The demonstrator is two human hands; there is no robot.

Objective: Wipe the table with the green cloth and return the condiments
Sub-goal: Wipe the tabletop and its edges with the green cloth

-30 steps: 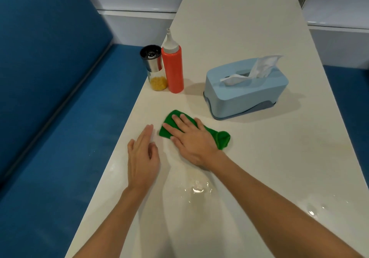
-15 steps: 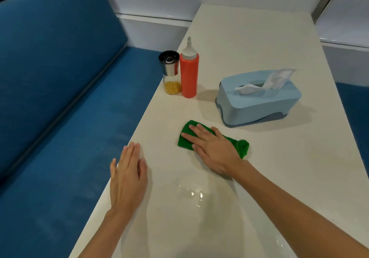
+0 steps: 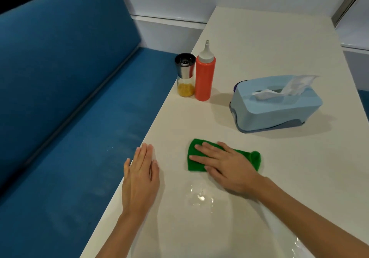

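Two hands flat on glossy cream table (image 3: 259, 48), head view. Right hand (image 3: 229, 168), fingers straight and slightly spread, presses folded fuzzy green cloth (image 3: 196, 158) near tissue box (image 3: 275, 106), rounded, pale blue. Left hand (image 3: 140, 180), fingers straight and together, rests at table's left edge, apart from cloth. Smooth red squeeze bottle (image 3: 204, 82), cone nozzle, just beside steel-topped glass shaker (image 3: 185, 76) at left edge. Bare tabletop beyond. Blue fabric bench (image 3: 60, 98) left.
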